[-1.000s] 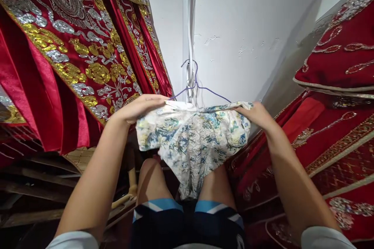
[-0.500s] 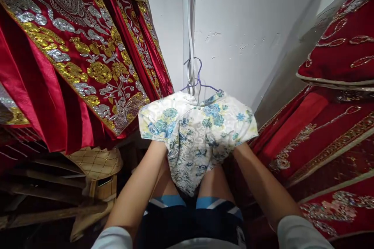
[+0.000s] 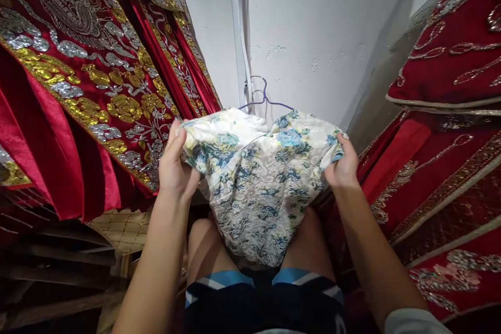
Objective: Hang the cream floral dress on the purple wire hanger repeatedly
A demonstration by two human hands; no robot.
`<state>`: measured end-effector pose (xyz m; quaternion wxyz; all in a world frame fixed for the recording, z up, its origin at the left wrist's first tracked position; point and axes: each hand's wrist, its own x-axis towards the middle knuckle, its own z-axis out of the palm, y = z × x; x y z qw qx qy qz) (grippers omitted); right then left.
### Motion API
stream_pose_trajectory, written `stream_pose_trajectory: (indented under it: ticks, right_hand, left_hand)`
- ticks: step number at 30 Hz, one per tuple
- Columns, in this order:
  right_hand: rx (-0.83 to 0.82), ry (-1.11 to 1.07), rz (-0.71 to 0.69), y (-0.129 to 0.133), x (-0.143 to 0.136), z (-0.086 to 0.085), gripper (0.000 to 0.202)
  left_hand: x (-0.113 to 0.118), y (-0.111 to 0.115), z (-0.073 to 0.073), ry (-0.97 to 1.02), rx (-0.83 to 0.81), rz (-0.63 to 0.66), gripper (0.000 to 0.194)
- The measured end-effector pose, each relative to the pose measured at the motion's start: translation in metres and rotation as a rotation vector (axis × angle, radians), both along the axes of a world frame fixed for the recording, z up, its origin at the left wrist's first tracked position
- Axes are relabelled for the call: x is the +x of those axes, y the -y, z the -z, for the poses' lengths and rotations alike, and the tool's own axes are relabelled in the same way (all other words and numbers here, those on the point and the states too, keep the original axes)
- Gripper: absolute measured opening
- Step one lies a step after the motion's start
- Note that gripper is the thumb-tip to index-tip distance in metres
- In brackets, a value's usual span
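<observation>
Two bare hands, both grasping, one short-sleeved floral blouse between them. Left hand (image 3: 176, 167) at 9 o'clock of the blouse (image 3: 258, 182), partly closed, thumb up front, pinching the sleeve edge; other fingers partly hidden behind cloth. Right hand (image 3: 342, 164) at 3 o'clock, also partly closed, gripping the other sleeve end near its hem, some fingers hidden. Blouse is mid-frame, spread wide at the shoulders, body narrowing down toward 6 o'clock above two bare thighs. White ground, blue, green and yellow flowers, crinkled front. No readable brand or label; pale mark on the dark shorts (image 3: 223, 305) at 5 o'clock is cut off, illegible. One purple hanger (image 3: 265, 98) at 12 o'clock, arms running down into the neckline, hook up; can't tell if the hook catches on anything. White wall (image 3: 313, 21) behind, scuffed, with one narrow vertical strip (image 3: 237, 21) toward 12 o'clock. Red sequinned costume (image 3: 125, 107), gold and silver motifs, from 9 to 11 o'clock. Red beaded garments (image 3: 446, 75) from 2 to 4 o'clock, overlapping, count unclear. One tan quilted pad (image 3: 123, 229) at 8 o'clock, dark wooden slats (image 3: 66, 274) below it, number unclear.
</observation>
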<state>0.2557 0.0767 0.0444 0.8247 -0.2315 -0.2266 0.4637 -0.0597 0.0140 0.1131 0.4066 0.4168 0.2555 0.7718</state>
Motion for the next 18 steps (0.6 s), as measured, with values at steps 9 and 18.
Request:
stream_pose_trajectory:
  ticks: [9, 18]
  right_hand:
    - [0.038, 0.02, -0.04, 0.022, -0.002, -0.021, 0.016]
    - [0.125, 0.525, 0.055, 0.09, -0.019, -0.01, 0.046]
  left_hand:
    - [-0.028, -0.04, -0.002, -0.457, 0.104, -0.047, 0.12]
    - [-0.021, -0.068, 0.009, -1.184, 0.261, -0.551, 0.09]
